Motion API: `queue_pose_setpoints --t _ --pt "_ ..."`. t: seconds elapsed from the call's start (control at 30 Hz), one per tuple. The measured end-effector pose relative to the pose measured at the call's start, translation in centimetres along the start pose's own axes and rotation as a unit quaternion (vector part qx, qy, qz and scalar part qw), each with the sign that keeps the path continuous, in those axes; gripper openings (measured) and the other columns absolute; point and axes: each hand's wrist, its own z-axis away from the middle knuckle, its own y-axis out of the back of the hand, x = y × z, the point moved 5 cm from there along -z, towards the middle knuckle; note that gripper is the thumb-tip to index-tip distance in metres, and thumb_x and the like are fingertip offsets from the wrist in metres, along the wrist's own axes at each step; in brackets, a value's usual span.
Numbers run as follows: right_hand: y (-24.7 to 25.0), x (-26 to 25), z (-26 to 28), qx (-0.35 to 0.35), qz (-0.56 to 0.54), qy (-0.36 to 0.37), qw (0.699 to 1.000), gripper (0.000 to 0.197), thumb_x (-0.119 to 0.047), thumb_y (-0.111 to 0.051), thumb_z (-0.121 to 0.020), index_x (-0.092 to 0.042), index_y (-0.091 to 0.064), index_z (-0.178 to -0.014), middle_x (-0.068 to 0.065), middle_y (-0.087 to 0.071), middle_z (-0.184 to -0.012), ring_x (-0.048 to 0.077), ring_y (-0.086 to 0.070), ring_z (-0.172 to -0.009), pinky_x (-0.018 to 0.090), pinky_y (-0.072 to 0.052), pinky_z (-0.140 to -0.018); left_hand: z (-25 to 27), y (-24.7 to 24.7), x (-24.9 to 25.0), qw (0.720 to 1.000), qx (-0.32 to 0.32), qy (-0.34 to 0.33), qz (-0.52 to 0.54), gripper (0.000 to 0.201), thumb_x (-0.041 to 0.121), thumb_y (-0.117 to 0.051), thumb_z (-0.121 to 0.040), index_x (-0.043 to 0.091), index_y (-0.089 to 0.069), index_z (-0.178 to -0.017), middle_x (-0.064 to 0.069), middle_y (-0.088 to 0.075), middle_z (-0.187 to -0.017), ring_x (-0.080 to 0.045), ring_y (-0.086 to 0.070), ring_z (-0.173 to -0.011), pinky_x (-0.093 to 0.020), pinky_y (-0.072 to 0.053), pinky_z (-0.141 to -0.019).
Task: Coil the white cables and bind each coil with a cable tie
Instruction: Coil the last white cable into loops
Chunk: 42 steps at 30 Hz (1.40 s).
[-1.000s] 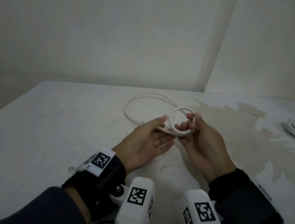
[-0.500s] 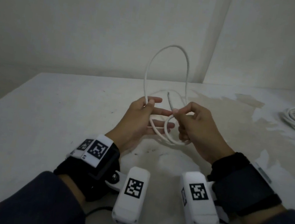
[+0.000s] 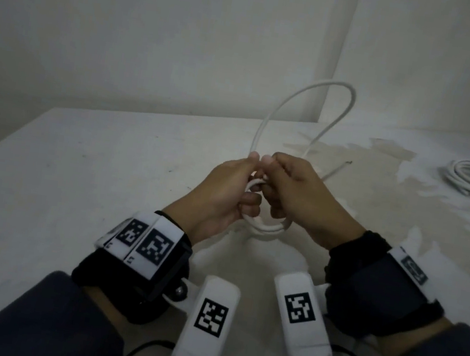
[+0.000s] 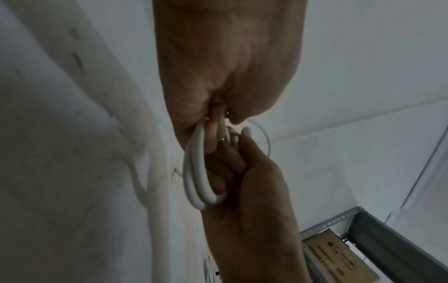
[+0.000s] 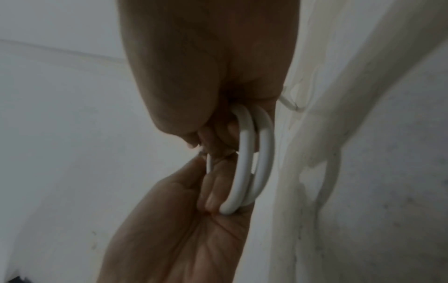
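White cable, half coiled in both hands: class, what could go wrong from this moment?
1. The tall free loop arches above the hands, unwound; it may spring sideways or twist as it is drawn in.
2. The left hand and right hand pinch only a few turns of the coil; a slack grip could let them fan apart.
3. The loose end lies on the table and may snag.

Dark blue sleeves (image 3: 35, 319), black wrist straps (image 3: 375, 291), white camera pods (image 3: 208, 325) bearing black-and-white square markers (image 3: 154, 246)
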Motion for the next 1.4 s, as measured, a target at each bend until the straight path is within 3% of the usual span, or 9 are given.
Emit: queue_pose_setpoints --t 0.1,0.3,0.37,0.47,0.57,0.73,0.9,1.1,1.4 --pt "-0.2 -0.1 0.2 -0.023 -0.137 -0.048 0.989 0.029 -0.009 -0.035 -0.099 -0.008 -0.048 -0.072 -0.003 -0.04 -0.046 0.008 -0.032 -0.038 0.024 -0.029 -0.046 -0.2 0.3 -0.2 0.999 0.023 -0.026 -0.029 0.039 0.025 -0.033 -0.104 0.01 -0.052 -0.074 -0.004 -0.04 -0.057 -0.008 -0.026 -0.042 -0.017 -0.023 -0.037" --pt "-0.7 -0.1 0.3 -0.065 -0.291 -0.073 0.952 0.017 -0.003 -0.037 -0.097 0.0 -0.054 -0.094 0.009 -0.046 -0.055 0.009 -0.036 -0.037 0.025 -0.036 -0.046 -0.5 1.2 -0.5 0.996 0.085 -0.039 0.008 0.037 0.024 -0.028 -0.105 0.003 -0.057 -0.094 -0.008 -0.048 -0.053 -0.021 -0.046 -0.052 -0.017 -0.03 -0.037" --pt "-0.6 0.3 0.3 -0.063 -0.314 -0.08 0.944 0.012 -0.009 -0.048 -0.097 -0.003 -0.055 -0.091 0.01 -0.056 -0.06 0.01 -0.044 -0.039 0.026 -0.044 -0.048 -0.3 1.3 -0.2 0.993 0.103 -0.045 0.04 0.037 0.022 -0.028 -0.105 -0.002 -0.056 -0.105 -0.003 -0.046 -0.045 -0.012 -0.043 -0.037 -0.015 -0.029 -0.033" --pt "-0.2 1.3 0.2 -0.017 -0.318 -0.102 0.942 0.018 -0.018 -0.059 -0.091 -0.01 -0.053 -0.076 0.004 -0.054 -0.057 0.01 -0.043 -0.042 0.024 -0.047 -0.047 -0.1 1.4 -0.1 0.989 0.111 -0.045 0.087 0.032 0.019 -0.029 -0.105 -0.002 -0.053 -0.111 -0.002 -0.035 -0.052 -0.005 -0.027 -0.032 -0.014 -0.026 -0.033" --pt "0.4 1.8 -0.1 0.044 -0.318 -0.097 0.942 0.033 -0.015 -0.063 -0.089 -0.013 -0.045 -0.061 0.001 -0.04 -0.052 0.007 -0.03 -0.039 0.017 -0.03 -0.035 0.0 0.8 -0.2 0.994 0.053 -0.009 0.094 0.031 0.021 -0.029 -0.105 0.003 -0.054 -0.1 -0.002 -0.034 -0.057 -0.005 -0.024 -0.035 -0.017 -0.027 -0.037" --pt "0.6 0.6 0.2 0.066 -0.159 -0.029 0.985 0.027 -0.01 -0.068 -0.086 -0.006 -0.051 -0.065 0.003 -0.046 -0.047 0.011 -0.035 -0.041 0.02 -0.026 -0.04 0.5 -0.3 0.7 0.999 -0.028 0.013 -0.043 0.045 0.042 -0.029 -0.102 0.009 -0.052 -0.081 0.0 -0.036 -0.053 -0.011 -0.028 -0.044 -0.025 -0.049 -0.054" --pt "1.1 -0.1 0.3 0.06 -0.162 -0.009 0.985 0.031 -0.006 -0.064 -0.088 -0.009 -0.051 -0.059 0.005 -0.047 -0.048 0.011 -0.033 -0.038 0.02 -0.026 -0.039 0.7 -0.8 1.6 0.986 -0.044 -0.047 -0.154 0.048 0.037 -0.025 -0.104 0.007 -0.051 -0.076 0.0 -0.034 -0.053 -0.012 -0.032 -0.044 -0.026 -0.046 -0.061" --pt "1.3 -0.5 0.4 0.077 -0.197 -0.003 0.977 0.036 -0.018 -0.058 -0.094 -0.012 -0.049 -0.06 0.003 -0.046 -0.051 0.009 -0.03 -0.039 0.018 -0.026 -0.038 1.1 -0.8 2.5 0.981 -0.077 -0.078 -0.163 0.033 0.027 -0.027 -0.104 0.005 -0.048 -0.094 0.001 -0.037 -0.059 -0.009 -0.035 -0.045 -0.033 -0.059 -0.073" --pt "0.8 -2.1 0.2 0.029 -0.339 0.0 0.94 0.008 -0.005 -0.05 -0.095 -0.005 -0.059 -0.095 0.007 -0.06 -0.067 0.01 -0.045 -0.048 0.019 -0.043 -0.045 1.2 0.2 4.9 0.994 -0.02 -0.096 0.044 0.011 0.009 -0.036 -0.101 0.004 -0.046 -0.099 0.003 -0.038 -0.051 -0.004 -0.028 -0.036 -0.018 -0.038 -0.041"
